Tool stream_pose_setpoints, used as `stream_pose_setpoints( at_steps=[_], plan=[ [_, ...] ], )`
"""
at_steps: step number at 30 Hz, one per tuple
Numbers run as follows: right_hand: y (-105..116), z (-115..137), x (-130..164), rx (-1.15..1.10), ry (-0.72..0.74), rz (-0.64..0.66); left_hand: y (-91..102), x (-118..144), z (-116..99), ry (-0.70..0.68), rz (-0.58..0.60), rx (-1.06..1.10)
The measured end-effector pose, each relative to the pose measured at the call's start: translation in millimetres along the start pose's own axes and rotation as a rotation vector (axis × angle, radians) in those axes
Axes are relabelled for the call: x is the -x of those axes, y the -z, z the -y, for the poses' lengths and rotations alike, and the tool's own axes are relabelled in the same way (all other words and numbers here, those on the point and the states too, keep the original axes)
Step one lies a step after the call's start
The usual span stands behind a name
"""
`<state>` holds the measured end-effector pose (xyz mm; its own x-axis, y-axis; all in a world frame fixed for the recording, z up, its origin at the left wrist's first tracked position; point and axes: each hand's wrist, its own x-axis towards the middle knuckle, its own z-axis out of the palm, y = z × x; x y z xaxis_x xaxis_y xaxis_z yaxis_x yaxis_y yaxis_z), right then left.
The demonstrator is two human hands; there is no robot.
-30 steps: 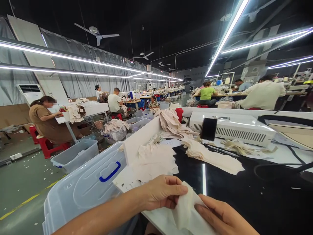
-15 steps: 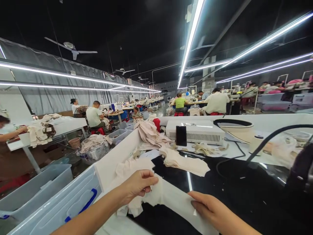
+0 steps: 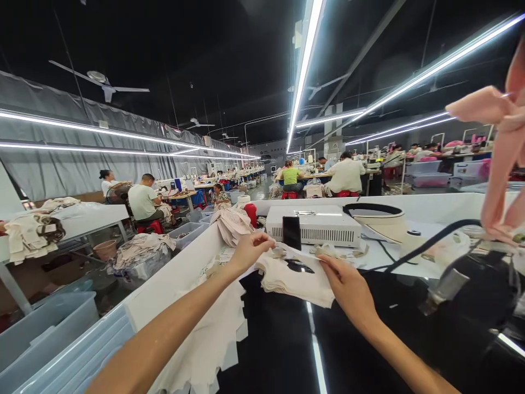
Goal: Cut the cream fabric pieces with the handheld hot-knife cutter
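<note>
My left hand [image 3: 250, 253] is closed, thumb and finger pinching one end of a cream fabric piece [image 3: 301, 254]. At its other end, my right hand [image 3: 348, 289] grips the same piece, so it stretches between the two hands. Just below it lies a stack of cream fabric pieces [image 3: 292, 282] with layered edges, on the glossy black tabletop [image 3: 279, 350]. Under and beside my left forearm, more cream pieces [image 3: 209, 342] lie overlapping in a fanned row.
Behind the stack stand a black phone [image 3: 291, 232] and a white vented box [image 3: 320, 224]. A cream visor [image 3: 379, 221] and a black hose [image 3: 435, 241] are to the right, near hanging pink fabric [image 3: 504, 158]. Blue plastic bins [image 3: 53, 339] stand at left; several people sit at machines beyond.
Both hands have moved up and away from me, from low over the black top to the stack. The pale panel held low before is no longer between them there. The view has turned right.
</note>
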<state>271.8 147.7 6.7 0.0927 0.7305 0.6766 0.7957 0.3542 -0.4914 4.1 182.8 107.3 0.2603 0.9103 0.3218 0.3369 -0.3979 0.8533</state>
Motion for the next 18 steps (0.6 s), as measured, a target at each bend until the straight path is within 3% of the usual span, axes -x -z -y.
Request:
stream_pose_setpoints(
  at_steps=[3,8,18],
  plan=[
    [-8.9,-15.7,-4.0,0.106,0.098,0.019,-11.7,-0.1,27.8,-0.043,0.013,-0.090],
    [-20.1,-32.7,11.8,0.261,0.208,0.165,-21.5,15.1,70.1,-0.046,0.080,-0.203],
    [-15.7,-38.3,24.7,0.414,0.215,0.263,-19.2,24.6,82.4,-0.098,0.170,-0.284]
  ],
)
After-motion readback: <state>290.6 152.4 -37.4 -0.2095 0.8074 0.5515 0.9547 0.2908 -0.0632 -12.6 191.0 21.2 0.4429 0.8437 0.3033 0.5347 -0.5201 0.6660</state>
